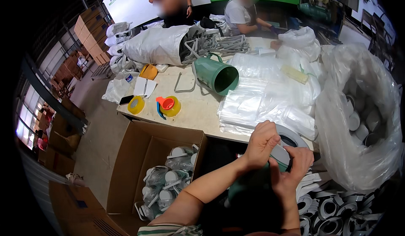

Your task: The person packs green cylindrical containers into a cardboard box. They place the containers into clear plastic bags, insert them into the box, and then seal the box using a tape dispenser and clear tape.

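Observation:
My left hand (262, 144) is a closed fist with its thumb against a grey plastic part (280, 155) on a green plastic vessel (280, 165). At the vessel's right side, the fingers and thumb of my right hand (292, 165) hold its rim. A grey plastic ring (299, 138) lies just beyond my hands, at the table edge. Stacked clear plastic bags (243, 109) lie on the table ahead. Behind their left side a green plastic jug (218, 74) rests on its side, its mouth towards me. A grey handle frame (184, 83) lies left of the jug.
An open cardboard box (126, 160) at lower left holds several bagged jugs. A large plastic bag (332, 109) of grey parts stands right, above a pile of grey rings (329, 210). Tape rolls (136, 105) and a phone (126, 100) lie at the table's left. Two people are across the table.

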